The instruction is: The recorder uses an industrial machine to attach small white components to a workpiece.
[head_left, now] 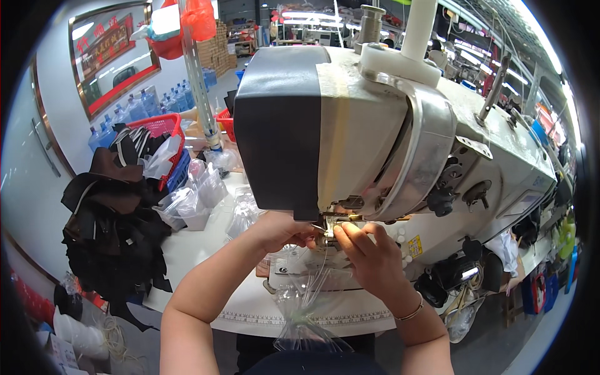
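Note:
Both of my hands meet at the needle area (330, 232) of a large industrial sewing machine (369, 137), under its dark grey front cover. My left hand (282, 231) comes in from the left with its fingers curled and pinched; what sits between the fingertips is too small to make out. From the right, my right hand (377, 256) has bent fingers pressed together at the metal parts by the needle, its grip partly hidden. Pale thread hangs below the hands, toward a clear plastic bag (303, 306) at the table's front edge.
Black and dark brown cut pieces (112, 231) are heaped on the left, beside a red basket (178, 140) and clear plastic bags (197, 194). A measuring scale (250, 319) runs along the white table's front edge. A black motor-like unit (447, 275) sits at right.

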`<action>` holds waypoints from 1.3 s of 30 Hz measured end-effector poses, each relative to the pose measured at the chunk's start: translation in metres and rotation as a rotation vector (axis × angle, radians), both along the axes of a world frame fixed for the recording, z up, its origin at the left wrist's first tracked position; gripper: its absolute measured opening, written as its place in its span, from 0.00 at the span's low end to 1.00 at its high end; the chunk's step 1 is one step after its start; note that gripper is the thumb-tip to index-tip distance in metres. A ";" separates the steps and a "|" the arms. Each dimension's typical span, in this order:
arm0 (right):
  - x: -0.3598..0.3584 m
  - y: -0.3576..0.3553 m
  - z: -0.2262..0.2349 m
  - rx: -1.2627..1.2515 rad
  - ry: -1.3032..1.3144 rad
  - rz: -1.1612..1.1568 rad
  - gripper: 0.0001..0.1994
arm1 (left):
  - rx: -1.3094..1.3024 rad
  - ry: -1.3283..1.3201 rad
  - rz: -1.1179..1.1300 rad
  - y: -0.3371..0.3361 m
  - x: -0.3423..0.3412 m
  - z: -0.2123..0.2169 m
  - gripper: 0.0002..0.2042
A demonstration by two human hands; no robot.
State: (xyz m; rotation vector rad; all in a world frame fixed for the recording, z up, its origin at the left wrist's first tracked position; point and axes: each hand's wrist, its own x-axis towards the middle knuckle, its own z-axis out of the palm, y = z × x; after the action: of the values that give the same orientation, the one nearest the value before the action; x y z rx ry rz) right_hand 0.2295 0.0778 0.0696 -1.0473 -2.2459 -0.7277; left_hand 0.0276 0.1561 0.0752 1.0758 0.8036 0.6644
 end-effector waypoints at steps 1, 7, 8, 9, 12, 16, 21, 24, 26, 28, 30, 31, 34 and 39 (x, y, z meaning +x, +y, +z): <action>0.002 0.001 0.000 -0.004 0.000 0.002 0.18 | 0.027 0.003 -0.011 0.000 0.000 0.000 0.06; 0.003 0.007 0.004 0.009 -0.018 -0.003 0.17 | 0.009 -0.047 0.072 -0.008 0.004 -0.003 0.09; 0.004 0.007 0.004 0.007 -0.022 -0.010 0.17 | 0.007 -0.047 0.071 -0.009 0.005 -0.004 0.09; 0.005 0.007 0.005 0.005 -0.025 -0.017 0.17 | -0.001 -0.044 0.082 -0.011 0.006 -0.005 0.08; 0.008 0.011 0.005 -0.034 0.009 0.003 0.17 | -0.001 -0.053 0.096 -0.013 0.007 -0.010 0.07; 0.016 0.029 0.001 0.050 0.059 0.112 0.16 | 0.000 -0.039 0.160 -0.020 0.010 -0.017 0.06; 0.017 0.044 0.005 -0.057 0.172 0.227 0.13 | 0.018 -0.093 0.264 -0.034 0.020 -0.015 0.06; 0.022 0.053 -0.002 -0.121 0.221 0.238 0.14 | -0.004 -0.095 0.279 -0.036 0.020 -0.012 0.06; 0.027 0.058 -0.010 -0.169 0.225 0.227 0.15 | -0.027 -0.088 0.256 -0.029 0.016 -0.009 0.05; 0.028 0.060 -0.012 -0.217 0.231 0.228 0.16 | -0.168 -0.043 0.058 -0.014 0.005 -0.007 0.05; 0.028 0.059 -0.012 -0.232 0.195 0.201 0.17 | -0.077 0.026 0.062 -0.008 0.005 -0.005 0.06; 0.030 0.056 -0.012 -0.212 0.182 0.179 0.18 | -0.035 0.065 0.038 -0.004 0.004 -0.008 0.06; 0.025 0.047 -0.006 -0.113 0.177 0.186 0.20 | -0.029 0.042 0.127 -0.009 0.008 -0.012 0.05; 0.000 -0.011 -0.009 0.011 0.320 0.138 0.14 | -0.139 -0.055 0.246 -0.031 0.015 -0.006 0.05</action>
State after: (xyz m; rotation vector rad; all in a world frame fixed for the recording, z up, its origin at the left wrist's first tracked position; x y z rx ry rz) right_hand 0.2299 0.0668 0.0606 -0.9208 -2.0117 -0.4760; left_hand 0.0430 0.1248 0.0690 0.8362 0.9293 0.8288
